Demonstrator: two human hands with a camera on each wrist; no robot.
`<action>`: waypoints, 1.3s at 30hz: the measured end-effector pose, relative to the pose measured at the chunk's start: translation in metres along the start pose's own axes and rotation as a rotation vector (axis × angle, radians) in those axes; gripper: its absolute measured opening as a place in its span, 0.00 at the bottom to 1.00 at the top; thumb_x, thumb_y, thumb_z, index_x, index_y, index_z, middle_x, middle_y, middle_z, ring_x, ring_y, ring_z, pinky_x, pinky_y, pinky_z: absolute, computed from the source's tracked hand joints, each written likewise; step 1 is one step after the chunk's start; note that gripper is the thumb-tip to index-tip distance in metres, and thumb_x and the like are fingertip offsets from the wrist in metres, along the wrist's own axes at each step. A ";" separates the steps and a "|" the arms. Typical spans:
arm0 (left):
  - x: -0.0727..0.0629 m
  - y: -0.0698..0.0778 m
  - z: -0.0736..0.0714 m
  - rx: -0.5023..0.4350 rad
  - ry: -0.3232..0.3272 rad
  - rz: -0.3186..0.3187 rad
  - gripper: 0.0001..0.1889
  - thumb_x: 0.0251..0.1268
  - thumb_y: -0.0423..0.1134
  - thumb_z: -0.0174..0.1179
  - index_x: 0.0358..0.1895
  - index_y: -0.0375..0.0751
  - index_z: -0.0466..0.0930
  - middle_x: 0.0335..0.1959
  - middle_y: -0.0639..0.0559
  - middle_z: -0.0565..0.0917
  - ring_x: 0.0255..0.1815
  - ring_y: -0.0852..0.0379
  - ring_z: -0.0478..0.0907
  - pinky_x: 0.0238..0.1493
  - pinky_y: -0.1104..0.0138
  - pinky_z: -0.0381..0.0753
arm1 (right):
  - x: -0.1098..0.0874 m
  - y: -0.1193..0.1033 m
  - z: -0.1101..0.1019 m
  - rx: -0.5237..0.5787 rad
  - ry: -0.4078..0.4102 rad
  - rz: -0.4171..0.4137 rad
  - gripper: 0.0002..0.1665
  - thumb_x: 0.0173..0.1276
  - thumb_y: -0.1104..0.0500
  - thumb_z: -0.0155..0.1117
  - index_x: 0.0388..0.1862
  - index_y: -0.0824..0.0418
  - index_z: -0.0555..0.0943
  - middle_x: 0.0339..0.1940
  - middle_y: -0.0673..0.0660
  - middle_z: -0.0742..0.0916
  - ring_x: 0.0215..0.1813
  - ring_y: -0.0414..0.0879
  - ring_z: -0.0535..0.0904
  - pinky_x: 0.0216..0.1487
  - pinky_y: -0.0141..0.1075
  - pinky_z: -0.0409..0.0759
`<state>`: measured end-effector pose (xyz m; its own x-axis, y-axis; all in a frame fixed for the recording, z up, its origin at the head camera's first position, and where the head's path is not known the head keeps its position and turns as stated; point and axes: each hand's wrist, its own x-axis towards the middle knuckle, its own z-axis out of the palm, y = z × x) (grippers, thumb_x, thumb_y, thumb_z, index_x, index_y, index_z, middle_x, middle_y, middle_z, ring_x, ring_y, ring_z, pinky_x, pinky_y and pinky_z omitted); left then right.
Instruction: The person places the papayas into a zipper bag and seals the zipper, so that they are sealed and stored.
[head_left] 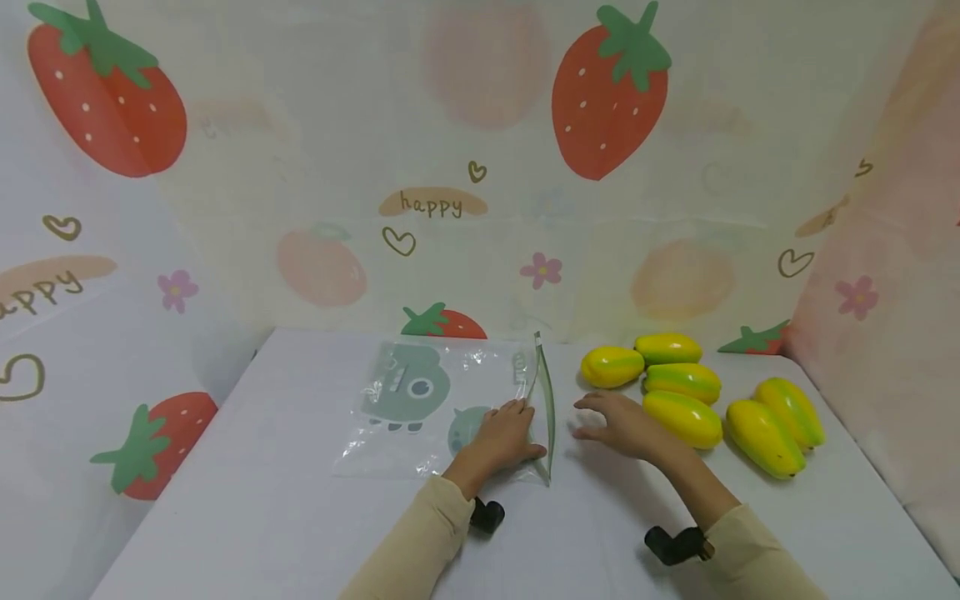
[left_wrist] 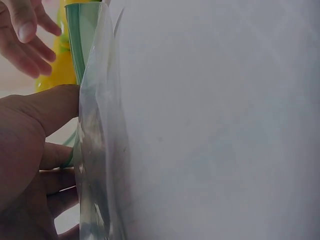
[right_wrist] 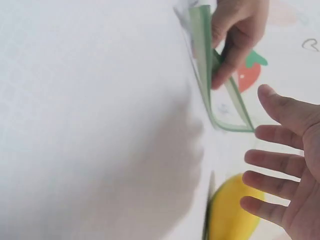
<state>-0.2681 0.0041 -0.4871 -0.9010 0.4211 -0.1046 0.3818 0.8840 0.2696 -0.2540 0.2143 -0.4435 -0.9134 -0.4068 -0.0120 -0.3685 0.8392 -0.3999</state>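
Note:
A clear zip bag (head_left: 480, 375) with green cartoon prints lies flat on the white table. Its green zip edge (head_left: 550, 400) faces right, and the mouth gapes into a loop in the right wrist view. My left hand (head_left: 501, 437) rests on the bag close to that mouth, its fairly straight fingers touching the plastic. Just right of the mouth hovers my right hand (head_left: 622, 425), fingers spread and holding nothing. Several yellow-green fruits, shaped like papayas or mangoes, lie behind and beside it, the nearest fruit (head_left: 682, 419) partly behind my wrist.
Two more fruits lie together farther right, one of them the front fruit (head_left: 765, 437). A printed strawberry cloth (head_left: 450, 125) hangs behind the table (head_left: 255, 467) and along both sides. A small black device (head_left: 675, 546) sits under each wrist.

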 end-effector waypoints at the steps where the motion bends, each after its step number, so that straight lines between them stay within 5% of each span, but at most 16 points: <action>1: 0.000 0.000 0.000 -0.001 0.000 -0.003 0.36 0.59 0.55 0.66 0.67 0.38 0.69 0.72 0.43 0.68 0.74 0.48 0.63 0.70 0.50 0.67 | -0.001 0.001 -0.003 -0.004 0.007 -0.006 0.28 0.66 0.49 0.66 0.59 0.65 0.79 0.61 0.65 0.81 0.65 0.64 0.73 0.67 0.60 0.69; 22: 0.004 -0.002 0.004 0.031 0.011 -0.006 0.38 0.60 0.57 0.65 0.67 0.37 0.68 0.71 0.44 0.69 0.74 0.49 0.64 0.70 0.52 0.68 | -0.027 0.028 -0.074 0.017 0.089 0.056 0.31 0.69 0.47 0.63 0.61 0.69 0.76 0.60 0.68 0.81 0.64 0.67 0.73 0.63 0.62 0.70; 33: -0.002 0.009 -0.004 0.088 0.020 0.003 0.39 0.60 0.54 0.66 0.67 0.32 0.67 0.69 0.43 0.71 0.70 0.49 0.68 0.65 0.53 0.75 | -0.044 0.049 -0.075 0.041 0.053 0.227 0.38 0.68 0.43 0.61 0.65 0.70 0.72 0.64 0.73 0.76 0.66 0.72 0.67 0.65 0.67 0.64; 39: 0.001 0.010 -0.007 0.019 -0.001 -0.016 0.40 0.56 0.53 0.70 0.67 0.32 0.67 0.67 0.43 0.72 0.69 0.48 0.69 0.65 0.53 0.74 | -0.054 0.061 -0.072 -0.012 0.079 0.219 0.35 0.68 0.46 0.62 0.62 0.72 0.74 0.62 0.75 0.77 0.64 0.73 0.68 0.64 0.67 0.65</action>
<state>-0.2667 0.0120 -0.4783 -0.9066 0.4074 -0.1097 0.3715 0.8941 0.2502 -0.2399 0.3130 -0.4010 -0.9822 -0.1859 -0.0254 -0.1620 0.9087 -0.3848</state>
